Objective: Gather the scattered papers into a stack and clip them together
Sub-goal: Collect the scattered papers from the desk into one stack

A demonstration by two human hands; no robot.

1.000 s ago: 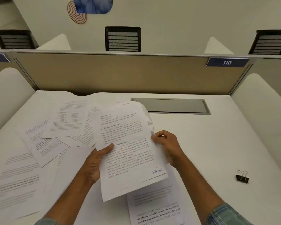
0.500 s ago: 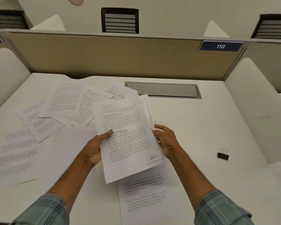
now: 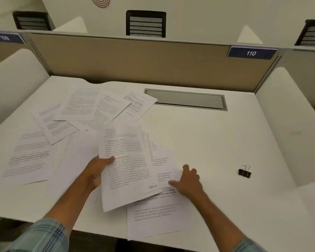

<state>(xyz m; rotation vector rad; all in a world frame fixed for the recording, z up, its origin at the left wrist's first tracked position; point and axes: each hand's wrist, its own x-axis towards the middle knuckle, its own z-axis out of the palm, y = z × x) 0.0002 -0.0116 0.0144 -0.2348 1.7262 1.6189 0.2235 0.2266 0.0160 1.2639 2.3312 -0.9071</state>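
My left hand [image 3: 98,170] grips the left edge of a small held stack of printed papers [image 3: 125,164], lifted above the white desk [image 3: 216,142]. My right hand [image 3: 187,180] is off the stack, fingers spread, resting on a printed sheet [image 3: 156,217] that lies at the desk's front edge. Several more printed sheets [image 3: 84,113] lie scattered over the desk's left half, overlapping each other. A black binder clip [image 3: 245,172] sits alone on the desk to the right, well apart from my right hand.
A grey cable hatch [image 3: 185,100] is set into the desk at the back. A tan partition [image 3: 135,59] with a blue sign 110 [image 3: 251,53] closes the rear; white curved side dividers [image 3: 287,124] flank the desk. Black chair backs [image 3: 145,24] stand beyond.
My right hand has let go of the held stack and dropped to the sheet on the desk. The left hand keeps the stack, now lower. The view has tilted down.
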